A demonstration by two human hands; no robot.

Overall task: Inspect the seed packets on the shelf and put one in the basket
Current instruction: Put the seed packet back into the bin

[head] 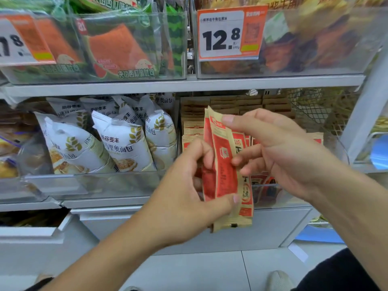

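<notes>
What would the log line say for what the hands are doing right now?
stage: inspecting | left hand: grips red-and-tan packet | right hand: pinches packet top | packet: off shelf bin | basket: not seen

this is a shop, a snack aisle. above the hands hangs an orange price tag [231, 33] reading 12.8 on a clear bin [315, 66] of baked goods. left of the hands, white bread bags [126, 143] stand in rows on a grey shelf [189, 85]. behind the hands, tan and red packets [193, 127] are stacked.
</notes>
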